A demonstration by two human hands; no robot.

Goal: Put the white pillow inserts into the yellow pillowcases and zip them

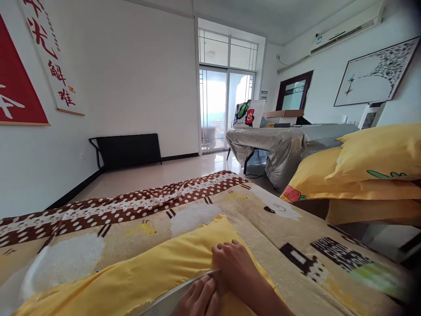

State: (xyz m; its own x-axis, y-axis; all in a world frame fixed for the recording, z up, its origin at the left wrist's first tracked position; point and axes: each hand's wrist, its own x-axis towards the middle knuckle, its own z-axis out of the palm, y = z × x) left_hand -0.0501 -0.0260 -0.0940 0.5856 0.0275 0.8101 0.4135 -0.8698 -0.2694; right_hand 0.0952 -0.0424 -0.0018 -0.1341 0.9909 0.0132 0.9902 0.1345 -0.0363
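Observation:
A yellow pillowcase [154, 259] lies on the blanket-covered surface in front of me, with one corner pointing away. A strip of white pillow [167, 302] shows along the pillowcase's opening. My right hand [235, 263] is closed on the yellow fabric near the far corner, knuckles up. Just below it, my left hand [199, 296] has its fingers curled over the white edge at the opening. The two hands are close together, and the fingertips of both are partly hidden.
Beneath is a beige patterned blanket [253, 219] with a brown polka-dot border. Stacked yellow pillows [378, 153] stand at the right. Behind, a table under a silvery cover [279, 140] holds a printed bag [246, 113] and a cardboard box [284, 113]. A black folded panel [130, 150] leans against the wall.

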